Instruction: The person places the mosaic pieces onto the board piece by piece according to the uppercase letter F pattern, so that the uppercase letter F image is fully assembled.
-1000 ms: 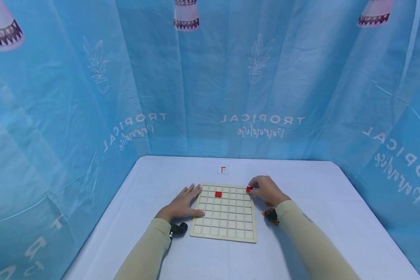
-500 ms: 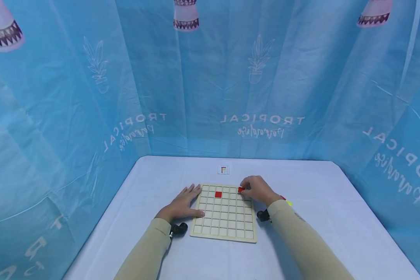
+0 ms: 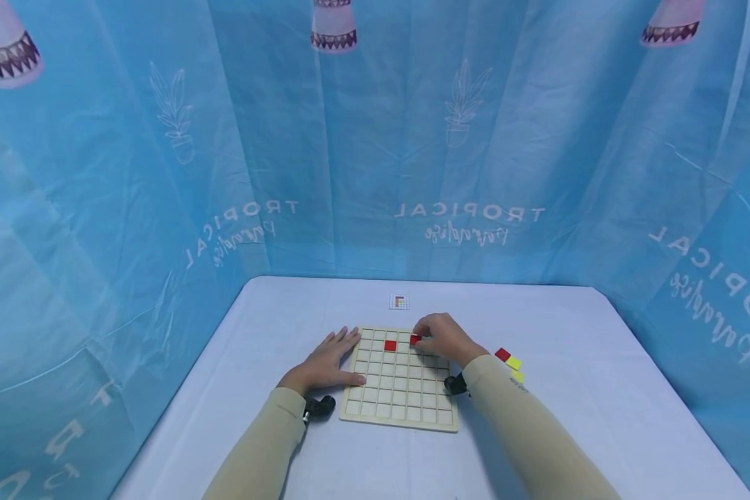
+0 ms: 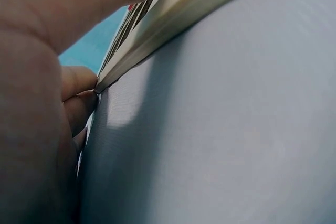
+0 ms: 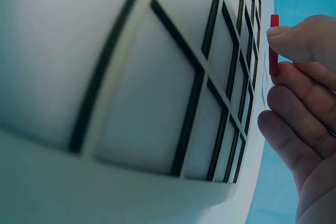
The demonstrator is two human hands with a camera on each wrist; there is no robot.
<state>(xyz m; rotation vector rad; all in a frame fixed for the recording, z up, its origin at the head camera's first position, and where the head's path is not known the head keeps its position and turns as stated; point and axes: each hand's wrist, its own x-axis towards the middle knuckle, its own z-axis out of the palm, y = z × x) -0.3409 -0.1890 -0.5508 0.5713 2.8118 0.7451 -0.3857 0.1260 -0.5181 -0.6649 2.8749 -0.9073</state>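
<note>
A pale wooden grid board [image 3: 398, 421] lies on the white table, and one red square tile [image 3: 390, 346] sits in a cell near its far side. Spread along the board's left side is my left hand [image 3: 325, 364], its thumb resting on the board and its fingers straight at the edge. Between thumb and forefinger, my right hand [image 3: 446, 340] pinches a second red tile [image 5: 273, 45] over the far part of the board, to the right of the placed one. In the right wrist view this tile stands on edge, above the grid's surface.
Right of the board, partly hidden by the right sleeve, lie a loose red tile [image 3: 503, 354] and yellow tiles [image 3: 514, 362]. A small printed grid card [image 3: 399, 302] lies beyond the board. Blue curtains [image 3: 375, 173] enclose the table.
My right hand has moved left across the far part of the board with the red tile. Loose tiles at the right have come into view from behind the arm. The left hand stays put.
</note>
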